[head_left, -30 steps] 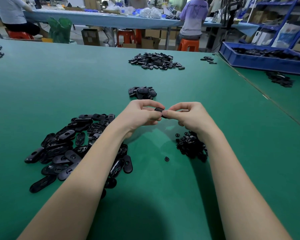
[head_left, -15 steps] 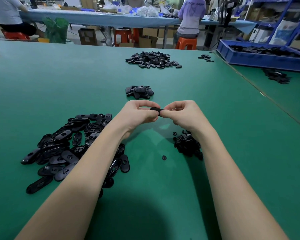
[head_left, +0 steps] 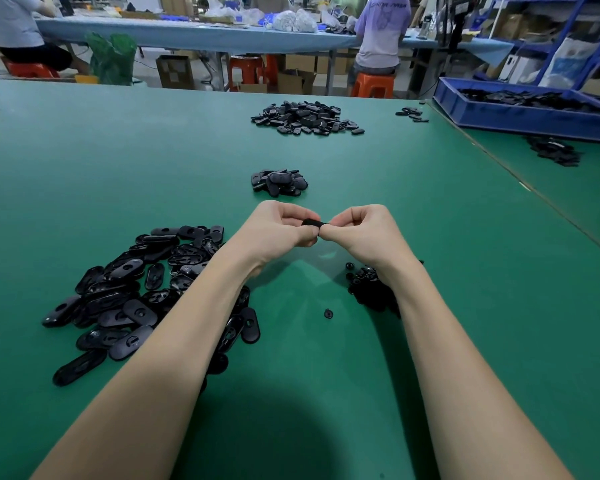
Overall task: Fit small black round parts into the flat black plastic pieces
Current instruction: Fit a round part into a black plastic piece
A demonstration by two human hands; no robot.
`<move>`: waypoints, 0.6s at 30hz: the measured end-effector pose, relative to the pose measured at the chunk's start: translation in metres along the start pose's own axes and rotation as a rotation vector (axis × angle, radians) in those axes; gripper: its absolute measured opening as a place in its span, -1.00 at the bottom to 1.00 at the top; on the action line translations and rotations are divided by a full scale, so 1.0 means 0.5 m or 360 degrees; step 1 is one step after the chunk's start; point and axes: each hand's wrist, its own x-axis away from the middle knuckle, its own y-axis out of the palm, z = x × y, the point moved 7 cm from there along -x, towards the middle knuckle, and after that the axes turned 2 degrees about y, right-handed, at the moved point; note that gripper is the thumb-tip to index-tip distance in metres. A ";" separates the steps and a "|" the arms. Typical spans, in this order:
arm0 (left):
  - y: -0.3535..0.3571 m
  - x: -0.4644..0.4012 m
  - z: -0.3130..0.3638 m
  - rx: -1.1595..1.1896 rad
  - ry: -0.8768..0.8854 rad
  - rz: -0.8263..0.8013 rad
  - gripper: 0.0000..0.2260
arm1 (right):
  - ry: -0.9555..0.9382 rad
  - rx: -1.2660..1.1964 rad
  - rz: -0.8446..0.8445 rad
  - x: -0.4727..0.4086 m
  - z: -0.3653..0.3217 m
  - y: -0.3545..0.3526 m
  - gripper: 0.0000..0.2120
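A wide green table fills the frame, its right edge running diagonally from upper right toward middle right, with bare green between the piles. At centre, the left hand and right hand meet above the table, fingers curled, both pinching one flat black piece between their fingertips. Flat black pieces are heaped at lower left; small round parts sit under the right wrist, a single round part just beside them.
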 end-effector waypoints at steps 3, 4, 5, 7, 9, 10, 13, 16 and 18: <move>0.001 -0.002 -0.002 -0.0024 0.0005 0.0023 -0.87 | -0.0013 0.0005 -0.0013 0.000 -0.001 0.001 -0.71; 0.002 -0.001 -0.003 -0.0027 0.0007 0.0026 -0.87 | -0.0016 0.0007 -0.0013 0.000 0.000 0.001 -0.71; 0.002 -0.001 -0.004 -0.0027 0.0014 0.0021 -0.87 | -0.0016 0.0005 -0.0014 0.000 0.001 0.001 -0.71; -0.001 0.000 -0.001 -0.0052 0.0067 -0.0008 -0.88 | -0.0006 -0.0029 -0.0048 0.000 0.004 0.001 -0.75; -0.009 0.002 0.010 -0.0194 0.0185 -0.0026 -0.88 | 0.0027 -0.0124 -0.0143 -0.001 0.010 0.000 -0.83; -0.014 0.002 0.017 -0.0303 0.0254 -0.0027 -0.88 | 0.0050 -0.0190 -0.0191 -0.001 0.013 -0.002 -0.86; -0.022 0.007 0.031 -0.0645 0.0447 0.0004 -0.89 | 0.0085 -0.0295 -0.0221 0.001 0.019 -0.006 -0.85; -0.021 0.006 0.034 -0.0835 0.0550 0.0000 -0.85 | 0.0075 -0.0293 -0.0158 0.000 0.018 -0.006 -0.83; -0.028 0.000 0.033 -0.0953 0.0601 0.0038 -0.83 | 0.0070 -0.0237 -0.0144 -0.001 0.014 -0.004 -0.75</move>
